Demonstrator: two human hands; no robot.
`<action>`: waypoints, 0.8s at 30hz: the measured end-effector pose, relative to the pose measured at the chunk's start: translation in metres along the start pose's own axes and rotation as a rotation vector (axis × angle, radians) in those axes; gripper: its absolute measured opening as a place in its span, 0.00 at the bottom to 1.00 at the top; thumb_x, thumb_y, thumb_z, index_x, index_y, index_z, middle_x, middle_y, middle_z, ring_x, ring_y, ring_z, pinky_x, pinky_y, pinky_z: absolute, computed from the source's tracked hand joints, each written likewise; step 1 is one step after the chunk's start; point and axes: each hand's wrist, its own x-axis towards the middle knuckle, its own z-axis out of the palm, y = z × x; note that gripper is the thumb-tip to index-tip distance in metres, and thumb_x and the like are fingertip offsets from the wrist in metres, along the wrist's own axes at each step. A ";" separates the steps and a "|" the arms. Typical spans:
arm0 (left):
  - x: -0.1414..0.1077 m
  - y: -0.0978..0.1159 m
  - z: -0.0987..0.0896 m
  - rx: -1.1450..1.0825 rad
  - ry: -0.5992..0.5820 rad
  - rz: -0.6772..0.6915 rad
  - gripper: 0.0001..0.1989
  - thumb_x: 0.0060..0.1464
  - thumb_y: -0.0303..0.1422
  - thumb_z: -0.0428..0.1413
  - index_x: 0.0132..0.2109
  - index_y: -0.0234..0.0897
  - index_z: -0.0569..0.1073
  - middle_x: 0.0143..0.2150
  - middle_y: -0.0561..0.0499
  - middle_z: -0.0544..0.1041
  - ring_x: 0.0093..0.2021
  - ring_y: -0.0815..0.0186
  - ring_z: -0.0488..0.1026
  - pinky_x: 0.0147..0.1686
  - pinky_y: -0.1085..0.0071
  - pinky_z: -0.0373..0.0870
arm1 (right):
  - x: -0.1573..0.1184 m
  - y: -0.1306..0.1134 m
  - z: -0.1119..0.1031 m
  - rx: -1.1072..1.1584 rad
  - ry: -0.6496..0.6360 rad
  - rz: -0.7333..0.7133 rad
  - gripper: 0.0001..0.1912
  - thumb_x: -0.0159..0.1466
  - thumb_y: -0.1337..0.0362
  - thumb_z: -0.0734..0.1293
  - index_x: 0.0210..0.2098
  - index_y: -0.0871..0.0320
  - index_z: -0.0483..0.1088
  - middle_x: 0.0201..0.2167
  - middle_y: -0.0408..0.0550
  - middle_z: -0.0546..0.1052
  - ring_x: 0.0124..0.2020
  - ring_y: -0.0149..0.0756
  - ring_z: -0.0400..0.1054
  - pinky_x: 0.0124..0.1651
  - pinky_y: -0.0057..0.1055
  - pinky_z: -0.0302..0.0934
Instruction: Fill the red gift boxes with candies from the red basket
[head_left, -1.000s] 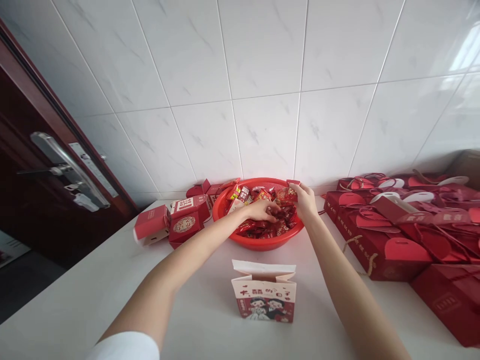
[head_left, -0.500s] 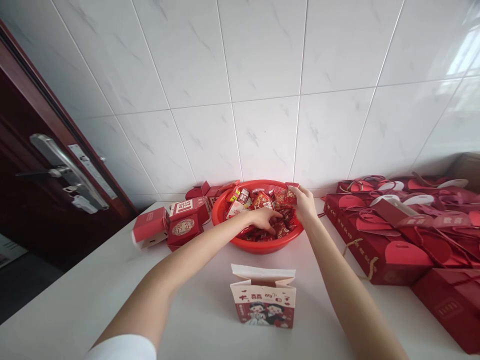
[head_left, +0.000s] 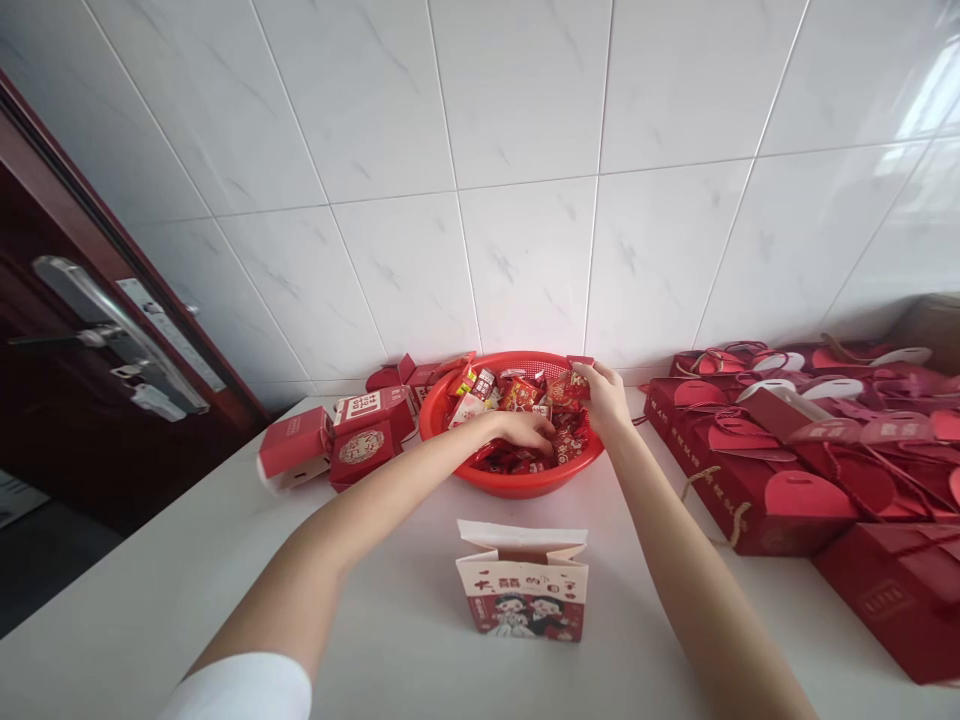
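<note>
Two bare hands of mine at a red basket (head_left: 517,484) of wrapped sweets (head_left: 517,393), my left hand (head_left: 529,432) down among them, fingers curled, grip unclear, my right hand (head_left: 600,392) pinching a red packet (head_left: 574,386) at the rim, open paper box (head_left: 523,585) upright nearer me.

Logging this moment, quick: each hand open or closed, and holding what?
Left hand: fingers curled among the packets; grip cannot be told.
Right hand: closed on a small red packet at the basket.
</note>
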 end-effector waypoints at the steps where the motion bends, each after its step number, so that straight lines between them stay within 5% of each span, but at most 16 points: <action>1: 0.000 0.002 0.001 -0.018 -0.018 -0.004 0.05 0.48 0.33 0.58 0.32 0.37 0.75 0.32 0.54 0.78 0.37 0.63 0.74 0.40 0.71 0.68 | 0.000 0.000 0.000 0.002 -0.003 -0.003 0.11 0.44 0.57 0.72 0.24 0.56 0.71 0.19 0.43 0.76 0.25 0.38 0.73 0.25 0.30 0.62; 8: -0.011 0.011 0.006 0.071 -0.110 -0.023 0.12 0.40 0.33 0.63 0.36 0.38 0.77 0.36 0.53 0.80 0.39 0.61 0.75 0.37 0.70 0.68 | 0.000 0.000 0.001 -0.003 -0.007 -0.010 0.10 0.45 0.58 0.71 0.24 0.56 0.71 0.20 0.44 0.76 0.25 0.38 0.72 0.25 0.30 0.61; 14: -0.006 0.003 0.005 -0.067 -0.123 0.030 0.12 0.32 0.32 0.67 0.29 0.38 0.76 0.26 0.56 0.76 0.31 0.64 0.72 0.31 0.71 0.67 | 0.000 -0.001 0.002 0.003 0.010 0.000 0.10 0.44 0.59 0.70 0.25 0.56 0.71 0.20 0.45 0.77 0.28 0.40 0.74 0.25 0.30 0.63; 24: 0.001 -0.005 0.005 -0.085 -0.170 0.069 0.13 0.31 0.33 0.70 0.29 0.38 0.80 0.26 0.56 0.79 0.32 0.62 0.75 0.36 0.70 0.70 | -0.001 -0.001 0.003 0.030 -0.001 -0.009 0.10 0.43 0.59 0.71 0.24 0.55 0.70 0.19 0.44 0.76 0.29 0.42 0.75 0.28 0.32 0.66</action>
